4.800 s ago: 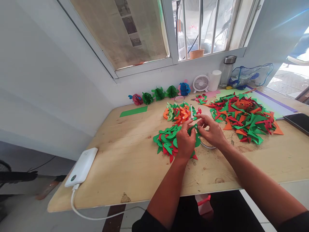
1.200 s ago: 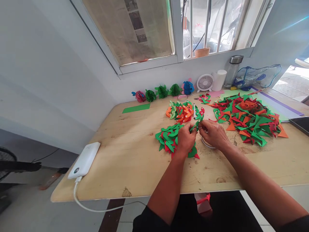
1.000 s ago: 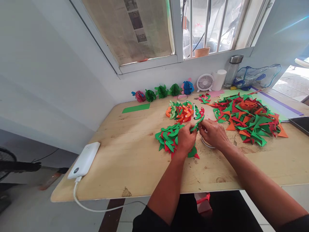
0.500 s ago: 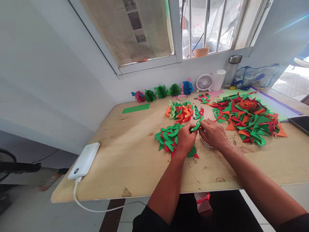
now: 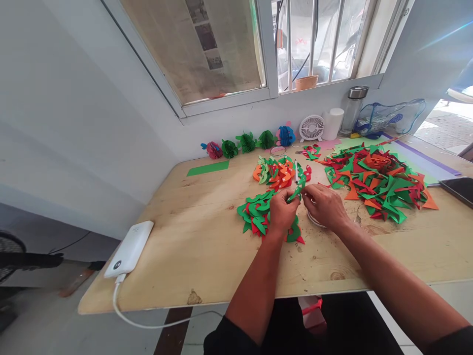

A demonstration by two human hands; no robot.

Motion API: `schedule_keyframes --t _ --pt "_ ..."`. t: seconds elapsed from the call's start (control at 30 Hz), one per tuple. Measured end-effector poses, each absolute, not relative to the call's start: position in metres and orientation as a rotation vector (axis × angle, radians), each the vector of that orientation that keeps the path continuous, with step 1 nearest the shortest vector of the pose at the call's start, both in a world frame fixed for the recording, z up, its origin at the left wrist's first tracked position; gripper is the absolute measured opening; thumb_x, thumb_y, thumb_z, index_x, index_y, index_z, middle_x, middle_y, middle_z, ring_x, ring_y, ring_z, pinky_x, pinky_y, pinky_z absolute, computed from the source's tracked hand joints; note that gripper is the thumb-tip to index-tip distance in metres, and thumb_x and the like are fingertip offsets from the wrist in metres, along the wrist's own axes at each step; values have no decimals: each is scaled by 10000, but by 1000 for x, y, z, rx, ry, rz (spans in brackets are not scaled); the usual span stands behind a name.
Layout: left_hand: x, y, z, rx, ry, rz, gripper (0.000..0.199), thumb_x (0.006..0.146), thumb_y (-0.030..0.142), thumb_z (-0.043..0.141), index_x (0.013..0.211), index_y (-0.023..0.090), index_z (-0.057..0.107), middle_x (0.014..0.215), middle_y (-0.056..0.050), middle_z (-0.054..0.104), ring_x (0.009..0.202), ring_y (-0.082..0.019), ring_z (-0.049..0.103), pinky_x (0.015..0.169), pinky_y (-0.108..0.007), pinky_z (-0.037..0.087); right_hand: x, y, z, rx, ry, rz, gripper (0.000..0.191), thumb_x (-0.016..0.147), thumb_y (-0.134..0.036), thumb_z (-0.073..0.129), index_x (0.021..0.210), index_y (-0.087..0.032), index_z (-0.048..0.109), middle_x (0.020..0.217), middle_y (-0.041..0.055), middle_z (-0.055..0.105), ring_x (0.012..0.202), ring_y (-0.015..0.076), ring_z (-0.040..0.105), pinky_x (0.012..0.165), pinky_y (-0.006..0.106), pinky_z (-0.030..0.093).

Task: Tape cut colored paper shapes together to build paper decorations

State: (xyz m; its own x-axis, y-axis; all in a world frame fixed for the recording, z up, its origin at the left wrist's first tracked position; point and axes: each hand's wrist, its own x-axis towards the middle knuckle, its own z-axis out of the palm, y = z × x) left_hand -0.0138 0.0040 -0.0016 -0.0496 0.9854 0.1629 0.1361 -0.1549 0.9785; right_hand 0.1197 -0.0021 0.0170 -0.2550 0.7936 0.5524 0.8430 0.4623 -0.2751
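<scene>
My left hand (image 5: 282, 215) pinches a wavy green paper cutout (image 5: 300, 184) dotted with small white squares. Close against the cutout's right side, my right hand (image 5: 325, 204) has its fingertips pressed together; whatever is between them is too small to make out. Under the right palm a white ring-shaped roll (image 5: 315, 220) shows in part. Green and red curved paper cutouts (image 5: 255, 207) lie in a heap beneath and left of my left hand. Just beyond, more cutouts with white squares (image 5: 275, 173) lie beside a white pen (image 5: 296, 171).
A large heap of red, green and orange paper scraps (image 5: 384, 180) covers the right side. Along the wall stand folded paper figures (image 5: 247, 142), a small fan (image 5: 311, 128), a white cup (image 5: 332, 123) and a glass bottle (image 5: 353, 111). A white power bank (image 5: 129, 248) sits at the left edge.
My left hand has shifted slightly left and turned the green cutout more upright. My right hand has moved a little left with it, its fingertips now lower along the cutout.
</scene>
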Motion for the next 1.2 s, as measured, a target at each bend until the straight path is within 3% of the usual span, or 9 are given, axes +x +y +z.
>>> schedule_keyframes --t 0.2,0.37,0.53,0.77,1.2 --pt "-11 2 10 1049 1153 1336 154 653 289 637 646 156 559 578 24 568 486 -78 521 488 -195 388 123 0 19 -1415 -1858 205 158 812 -262 467 747 -195 594 640 14 601 580 138 517 569 256 335" --pt "-8 -1 12 1014 1114 1319 204 652 327 661 672 147 566 560 15 573 469 -75 505 459 -186 364 124 3 18 -1303 -1688 672 228 803 -376 495 694 -188 563 551 -24 501 513 108 431 487 239 307" --pt "-6 -4 10 1029 1056 1309 217 661 339 660 652 147 559 588 15 577 478 -68 505 469 -182 367 120 5 15 -1236 -1446 998 250 705 -415 597 710 -165 578 567 -31 497 516 96 409 481 236 318" --pt "-5 -2 8 1070 1099 1317 209 645 327 670 641 152 557 547 30 537 457 -77 507 451 -187 368 116 3 18 -1170 -1218 1201 280 604 -410 679 661 -161 565 565 -31 526 509 88 440 480 228 325" --pt "-4 0 1 1160 1172 1348 182 693 311 614 652 149 542 541 29 509 451 -76 506 427 -173 392 116 4 19 -1152 -1267 1218 171 606 -314 631 642 -157 576 521 -45 522 464 71 416 447 221 281"
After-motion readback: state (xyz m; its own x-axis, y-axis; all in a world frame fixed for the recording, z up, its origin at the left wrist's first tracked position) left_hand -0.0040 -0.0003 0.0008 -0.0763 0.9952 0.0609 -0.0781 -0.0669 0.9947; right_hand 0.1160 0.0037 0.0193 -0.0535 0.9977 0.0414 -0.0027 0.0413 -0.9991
